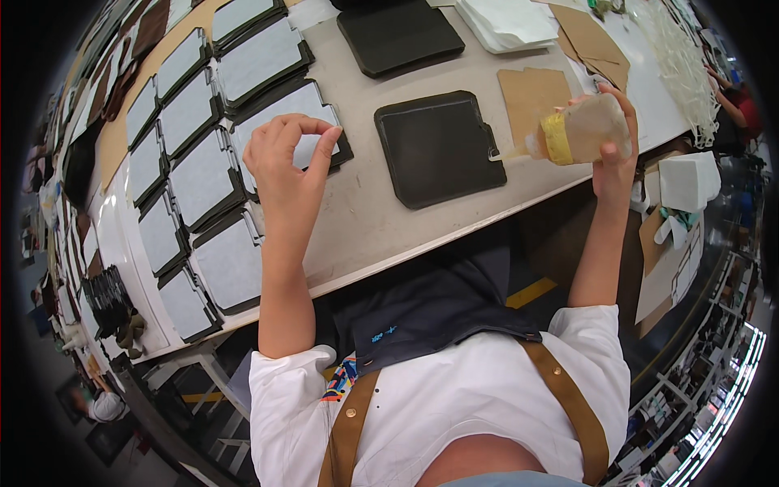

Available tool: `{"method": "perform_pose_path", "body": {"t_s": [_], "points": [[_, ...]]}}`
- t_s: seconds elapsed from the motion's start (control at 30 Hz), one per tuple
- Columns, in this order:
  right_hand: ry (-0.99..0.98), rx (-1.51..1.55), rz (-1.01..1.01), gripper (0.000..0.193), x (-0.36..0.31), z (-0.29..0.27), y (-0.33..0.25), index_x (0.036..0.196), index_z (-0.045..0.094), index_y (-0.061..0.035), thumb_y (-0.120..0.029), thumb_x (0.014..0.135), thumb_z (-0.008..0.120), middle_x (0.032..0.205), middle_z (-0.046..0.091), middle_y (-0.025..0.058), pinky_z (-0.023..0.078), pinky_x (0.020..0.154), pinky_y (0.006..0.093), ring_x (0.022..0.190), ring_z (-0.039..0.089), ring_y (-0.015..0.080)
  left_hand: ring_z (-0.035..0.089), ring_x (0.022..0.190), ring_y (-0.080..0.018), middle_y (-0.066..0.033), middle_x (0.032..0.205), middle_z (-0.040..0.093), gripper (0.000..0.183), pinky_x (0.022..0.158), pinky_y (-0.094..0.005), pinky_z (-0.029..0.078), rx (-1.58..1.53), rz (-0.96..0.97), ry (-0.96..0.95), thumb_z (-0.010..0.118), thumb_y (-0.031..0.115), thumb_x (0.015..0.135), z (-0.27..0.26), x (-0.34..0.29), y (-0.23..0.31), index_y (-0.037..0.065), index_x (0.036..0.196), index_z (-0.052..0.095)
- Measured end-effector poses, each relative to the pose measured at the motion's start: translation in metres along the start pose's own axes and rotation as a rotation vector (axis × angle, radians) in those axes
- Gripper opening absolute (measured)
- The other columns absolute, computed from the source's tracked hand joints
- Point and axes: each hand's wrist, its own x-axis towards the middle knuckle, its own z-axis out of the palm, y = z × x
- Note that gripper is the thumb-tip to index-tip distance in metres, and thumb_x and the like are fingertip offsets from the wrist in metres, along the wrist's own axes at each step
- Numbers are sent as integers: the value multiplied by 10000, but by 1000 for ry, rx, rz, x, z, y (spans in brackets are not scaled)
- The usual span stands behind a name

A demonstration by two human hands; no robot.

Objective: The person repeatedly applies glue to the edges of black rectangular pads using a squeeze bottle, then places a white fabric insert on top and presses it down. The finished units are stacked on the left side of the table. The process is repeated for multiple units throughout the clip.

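Observation:
My right hand is wrapped round a translucent squeeze bottle with yellow tape about its neck, held tilted on its side. Its thin nozzle points left and meets the notched right edge of a black panel that lies flat on the table. A whitish trace, perhaps glue, shows at that edge. To the left, my left hand is raised over the stacked panels with thumb and forefinger pinched together; nothing shows between them. Beneath it is a black-edged panel with a pale grey-white face, partly hidden by the hand.
Rows of similar pale-faced panels cover the table's left side. More black panels are stacked at the back, beside white sheets and brown card. The table's front edge runs before me. Pale strips hang at the far right.

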Motion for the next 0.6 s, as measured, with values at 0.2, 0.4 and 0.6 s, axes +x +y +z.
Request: {"method": "perform_pose_path", "body": {"t_s": [0.2, 0.4, 0.6], "points": [[43, 33, 46, 1024, -24, -7, 0, 1452, 392, 0, -677, 779, 761, 1219, 622, 212, 526, 1007, 471, 1121, 666, 358, 557, 990, -203, 13, 970, 678, 133, 1002, -376, 313, -49, -11, 0, 773, 235, 871, 2, -1, -2, 114, 873, 717], [443, 163, 124, 995, -79, 5, -2, 1441, 398, 4, -682, 803, 734, 1272, 590, 212, 492, 1053, 467, 1217, 605, 346, 564, 1002, -202, 10, 972, 682, 136, 1008, -379, 311, -49, -10, 11, 769, 240, 877, 2, -1, -3, 115, 876, 716], [622, 14, -102, 841, -119, 48, -17, 1298, 398, -5, -601, 826, 759, 1187, 597, 214, 536, 987, 465, 1102, 633, 311, 564, 997, -203, 10, 963, 679, 146, 1014, -381, 309, -57, -2, 8, 769, 250, 878, 3, -1, -5, 114, 876, 715]]}}
